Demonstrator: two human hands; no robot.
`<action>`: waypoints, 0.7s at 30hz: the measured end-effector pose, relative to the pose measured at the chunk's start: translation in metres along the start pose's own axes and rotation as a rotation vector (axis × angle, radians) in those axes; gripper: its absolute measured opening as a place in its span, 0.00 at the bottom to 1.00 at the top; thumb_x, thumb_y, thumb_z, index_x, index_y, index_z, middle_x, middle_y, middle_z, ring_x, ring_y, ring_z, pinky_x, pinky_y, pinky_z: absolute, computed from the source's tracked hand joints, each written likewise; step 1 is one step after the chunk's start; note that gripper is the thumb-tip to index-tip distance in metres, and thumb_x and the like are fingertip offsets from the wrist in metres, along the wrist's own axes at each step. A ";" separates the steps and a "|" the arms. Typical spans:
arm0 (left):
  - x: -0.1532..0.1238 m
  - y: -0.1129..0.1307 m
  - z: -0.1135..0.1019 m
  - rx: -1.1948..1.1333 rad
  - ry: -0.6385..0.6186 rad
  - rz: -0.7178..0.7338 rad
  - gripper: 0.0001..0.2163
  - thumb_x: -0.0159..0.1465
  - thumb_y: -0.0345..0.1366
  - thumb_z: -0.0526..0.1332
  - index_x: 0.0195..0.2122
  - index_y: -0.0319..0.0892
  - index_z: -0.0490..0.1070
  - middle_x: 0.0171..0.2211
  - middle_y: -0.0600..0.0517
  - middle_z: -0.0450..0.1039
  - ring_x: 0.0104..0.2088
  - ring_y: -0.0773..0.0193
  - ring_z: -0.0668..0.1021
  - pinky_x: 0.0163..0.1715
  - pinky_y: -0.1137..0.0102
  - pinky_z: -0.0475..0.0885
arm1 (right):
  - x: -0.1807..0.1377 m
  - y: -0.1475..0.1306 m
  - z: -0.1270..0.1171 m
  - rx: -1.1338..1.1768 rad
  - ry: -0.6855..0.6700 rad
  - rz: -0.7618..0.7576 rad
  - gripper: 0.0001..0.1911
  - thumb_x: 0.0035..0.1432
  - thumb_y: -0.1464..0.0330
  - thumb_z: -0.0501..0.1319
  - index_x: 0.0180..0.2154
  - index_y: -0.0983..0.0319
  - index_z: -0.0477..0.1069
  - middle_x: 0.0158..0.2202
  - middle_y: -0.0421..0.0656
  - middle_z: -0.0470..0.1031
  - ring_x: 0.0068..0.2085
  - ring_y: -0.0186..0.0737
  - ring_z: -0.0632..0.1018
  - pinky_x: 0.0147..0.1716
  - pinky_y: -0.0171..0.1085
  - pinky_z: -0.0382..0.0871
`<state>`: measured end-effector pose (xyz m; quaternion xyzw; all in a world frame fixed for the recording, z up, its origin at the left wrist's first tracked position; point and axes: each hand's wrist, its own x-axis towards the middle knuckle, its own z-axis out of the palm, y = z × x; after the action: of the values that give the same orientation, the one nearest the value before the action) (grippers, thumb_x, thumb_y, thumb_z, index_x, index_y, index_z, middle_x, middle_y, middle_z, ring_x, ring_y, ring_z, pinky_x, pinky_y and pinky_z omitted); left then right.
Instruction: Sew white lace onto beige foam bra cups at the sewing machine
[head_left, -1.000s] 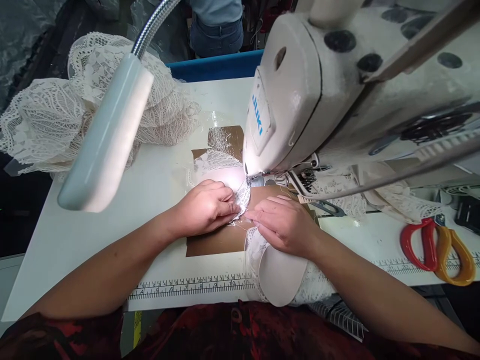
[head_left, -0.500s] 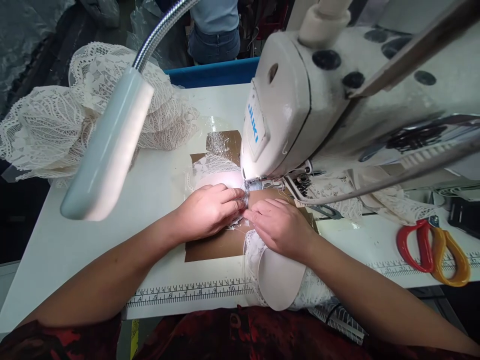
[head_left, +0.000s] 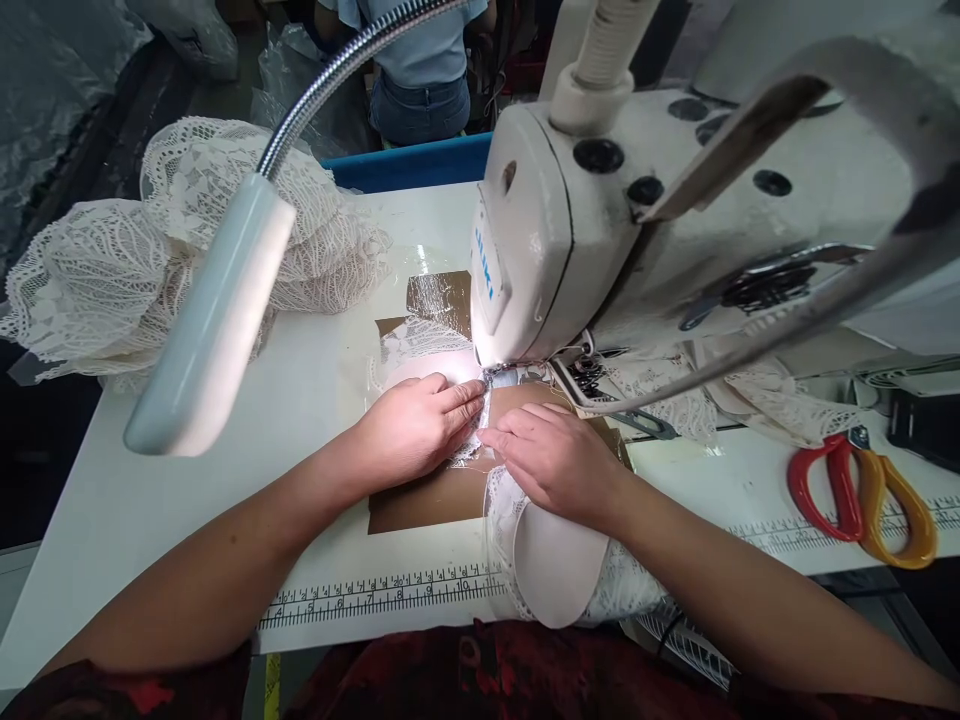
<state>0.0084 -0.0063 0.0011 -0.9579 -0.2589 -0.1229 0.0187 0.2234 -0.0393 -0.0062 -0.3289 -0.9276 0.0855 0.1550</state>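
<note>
Under the needle area of the white sewing machine (head_left: pixel 525 240) lies a white lace piece (head_left: pixel 431 336) with a pale, smooth cup. My left hand (head_left: pixel 412 428) presses on it from the left, fingers close together and holding the lace near the needle. Just in front of the needle, my right hand (head_left: pixel 559 462) has its fingers closed in a pinch at the lace edge. The fingertips partly hide the fabric there. Below my right hand, a second pale cup (head_left: pixel 559 570) with lace trim hangs over the table's front edge.
A lamp (head_left: pixel 214 320) on a bendable neck juts over the left side. Behind it sits heaped lace (head_left: pixel 202 240). Red and yellow-handled scissors (head_left: pixel 896 510) lie at the right. A printed ruler (head_left: pixel 375 595) runs along the front edge. A person (head_left: pixel 420 70) sits beyond the table.
The view has shifted slightly, so the machine appears further left and lower. Both hands keep their places by the needle, with the right fingertips a little further left.
</note>
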 end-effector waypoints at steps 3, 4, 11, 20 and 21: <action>0.000 -0.001 -0.001 -0.008 0.017 0.002 0.14 0.68 0.35 0.52 0.46 0.34 0.74 0.50 0.45 0.74 0.37 0.60 0.76 0.36 0.65 0.75 | 0.000 0.000 0.000 -0.005 0.011 0.000 0.13 0.60 0.74 0.51 0.40 0.64 0.74 0.31 0.44 0.73 0.33 0.38 0.67 0.31 0.36 0.58; -0.001 -0.001 -0.001 -0.013 0.023 -0.001 0.13 0.68 0.35 0.52 0.45 0.34 0.74 0.50 0.45 0.74 0.37 0.60 0.76 0.36 0.65 0.75 | 0.000 0.000 0.000 -0.006 0.013 0.000 0.13 0.60 0.74 0.51 0.40 0.65 0.74 0.31 0.44 0.73 0.33 0.38 0.67 0.31 0.36 0.58; -0.002 -0.004 -0.003 -0.008 0.000 0.004 0.11 0.69 0.33 0.52 0.37 0.36 0.73 0.48 0.45 0.75 0.39 0.61 0.77 0.37 0.67 0.75 | -0.001 0.000 0.001 -0.005 0.006 0.000 0.13 0.60 0.74 0.51 0.40 0.64 0.74 0.30 0.44 0.72 0.32 0.38 0.67 0.30 0.36 0.58; -0.004 -0.006 -0.004 -0.021 -0.088 0.019 0.08 0.65 0.28 0.55 0.42 0.37 0.71 0.54 0.46 0.71 0.39 0.60 0.74 0.38 0.67 0.73 | -0.001 -0.001 0.000 -0.022 0.012 0.010 0.13 0.60 0.74 0.51 0.38 0.64 0.75 0.29 0.44 0.72 0.31 0.38 0.66 0.30 0.36 0.58; -0.004 -0.005 -0.004 -0.030 -0.082 0.010 0.08 0.66 0.28 0.55 0.43 0.37 0.71 0.53 0.46 0.71 0.39 0.60 0.74 0.38 0.67 0.73 | -0.001 0.000 0.000 -0.021 0.010 0.012 0.13 0.60 0.74 0.51 0.38 0.64 0.75 0.29 0.44 0.72 0.31 0.38 0.66 0.30 0.36 0.58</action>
<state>0.0013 -0.0041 0.0037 -0.9635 -0.2530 -0.0871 -0.0056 0.2239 -0.0402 -0.0061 -0.3363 -0.9257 0.0750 0.1559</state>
